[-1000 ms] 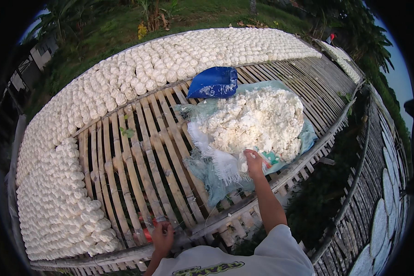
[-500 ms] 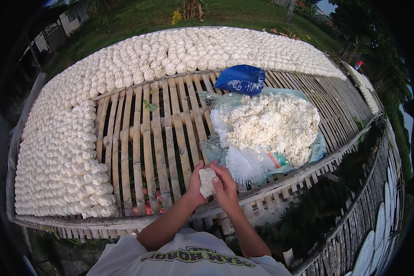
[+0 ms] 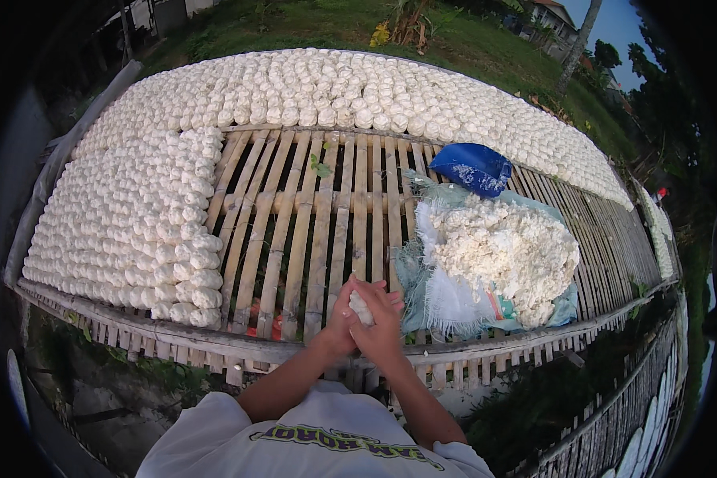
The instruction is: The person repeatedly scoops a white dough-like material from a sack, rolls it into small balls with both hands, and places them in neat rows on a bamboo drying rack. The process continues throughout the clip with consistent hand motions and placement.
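A lump of white, crumbly dough-like stuff [image 3: 362,307] is pressed between my two hands, just over the near rail of a bamboo rack. My left hand [image 3: 340,327] cups it from the left. My right hand [image 3: 382,325] wraps over it from the right, its fingers covering much of the lump. To the right of my hands, a large heap of the same white stuff [image 3: 506,255] lies on a woven plastic sack [image 3: 452,305] with frayed edges. A cut blue plastic container [image 3: 472,169] with white residue rests against the heap's far side.
Tight rows of round white lumps [image 3: 127,231] cover the rack's left part, and more [image 3: 334,88] run along its far side. Bamboo slats [image 3: 295,231] with gaps lie bare in the middle. A bamboo rail [image 3: 255,347] edges the near side. Another slatted rack [image 3: 613,406] stands lower right.
My right hand has closed further over the lump, hiding more of it. The view has turned left, so the rack and heap appear shifted to the right.
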